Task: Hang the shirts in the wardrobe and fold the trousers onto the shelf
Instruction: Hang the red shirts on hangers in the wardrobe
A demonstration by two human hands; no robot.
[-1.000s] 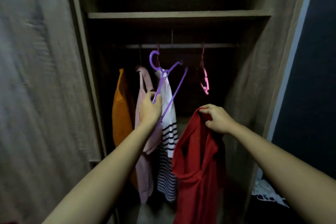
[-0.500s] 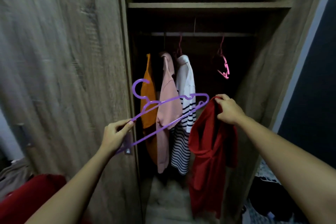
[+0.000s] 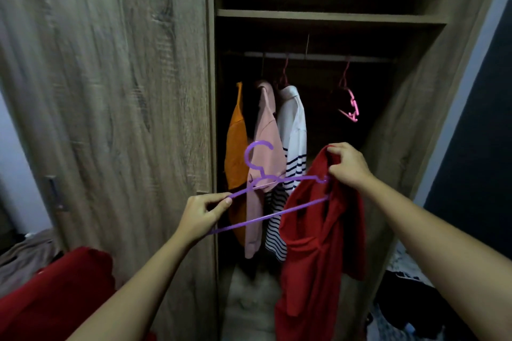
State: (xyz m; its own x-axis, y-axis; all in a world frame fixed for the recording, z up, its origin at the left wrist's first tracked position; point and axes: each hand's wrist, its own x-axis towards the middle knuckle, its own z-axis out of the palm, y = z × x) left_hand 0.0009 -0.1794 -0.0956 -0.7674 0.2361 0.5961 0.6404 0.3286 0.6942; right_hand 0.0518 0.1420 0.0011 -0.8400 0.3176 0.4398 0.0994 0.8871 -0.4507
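Note:
My left hand (image 3: 202, 216) pinches the left end of a purple hanger (image 3: 277, 183) held level in front of the open wardrobe. The hanger's right end reaches into a red shirt (image 3: 318, 243), which my right hand (image 3: 347, 165) grips at the top and holds up so it dangles. On the rail (image 3: 310, 57) inside hang an orange shirt (image 3: 235, 152), a pink shirt (image 3: 267, 147) and a white striped shirt (image 3: 295, 133). An empty pink hanger (image 3: 349, 102) hangs at the rail's right.
The wardrobe door (image 3: 110, 91) stands at the left, and a shelf (image 3: 329, 18) crosses above the rail. A red garment (image 3: 55, 293) and brownish cloth (image 3: 25, 255) lie at lower left. Dark and white clothes (image 3: 410, 293) lie on the floor at lower right.
My left hand took the purple hanger down from near the rail and turned it level. Its right end now sits inside the red shirt. The view shifted right.

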